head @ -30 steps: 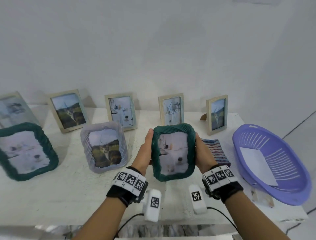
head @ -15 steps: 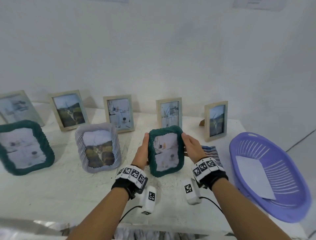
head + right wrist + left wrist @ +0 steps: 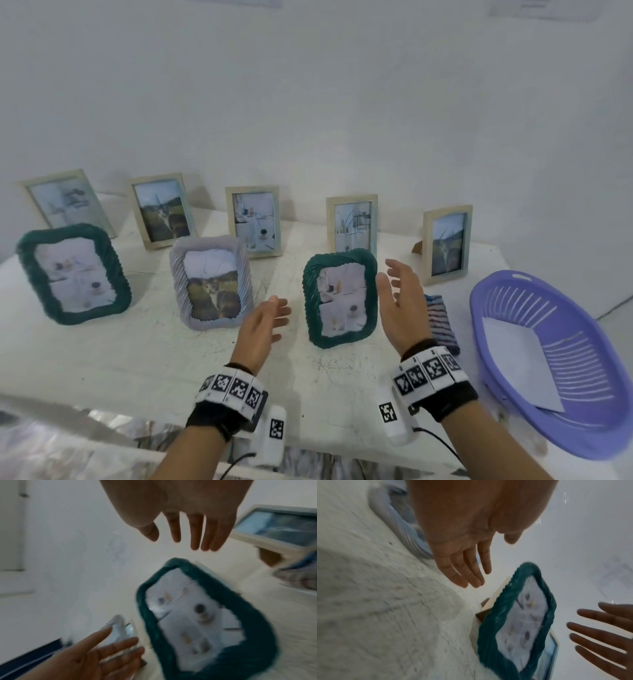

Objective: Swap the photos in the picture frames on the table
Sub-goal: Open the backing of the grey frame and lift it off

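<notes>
a dark green ribbed picture frame (image 3: pixel 340 297), holding a pale photo of cups, stands upright near the table's (image 3: pixel 102 359) middle; left hand (image 3: pixel 262 325) and right hand (image 3: pixel 400 301) flank it, fingers released, touching nothing.

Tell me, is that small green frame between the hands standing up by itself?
Yes, upright: green frame stands on the table, both hands apart from it.
</notes>
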Motion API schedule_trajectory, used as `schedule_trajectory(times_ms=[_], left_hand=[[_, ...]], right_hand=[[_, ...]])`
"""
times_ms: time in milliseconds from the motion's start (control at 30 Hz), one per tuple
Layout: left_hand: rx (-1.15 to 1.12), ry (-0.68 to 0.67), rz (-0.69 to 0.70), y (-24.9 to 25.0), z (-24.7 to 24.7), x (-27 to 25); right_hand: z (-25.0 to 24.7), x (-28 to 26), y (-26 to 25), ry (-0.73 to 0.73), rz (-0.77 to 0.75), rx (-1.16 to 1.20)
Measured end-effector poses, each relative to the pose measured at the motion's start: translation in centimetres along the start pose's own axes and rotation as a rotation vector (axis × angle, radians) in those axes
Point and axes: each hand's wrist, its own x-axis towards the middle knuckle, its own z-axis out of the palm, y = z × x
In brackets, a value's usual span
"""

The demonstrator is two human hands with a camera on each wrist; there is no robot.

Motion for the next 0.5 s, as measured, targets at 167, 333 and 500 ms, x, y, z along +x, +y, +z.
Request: schedule_trajectory(times_ms=[167,333,500], left_hand=[[0.050,0.409,0.309,-0.2,-6.2,-0.9],[0.123,0.511,0.251,0.6,-12.1,2.3],[0.151,0.269,0.075,0.0,-14.6,4.2]], right_hand=[[3.5,-3.7,-5.9,0.002,-0.274,-0.008],[10.8,-3.8,-9.8,-0.384,-0.146,0.112],[17.2,-1.6,-10.4,-0.543,0.175,0.142]])
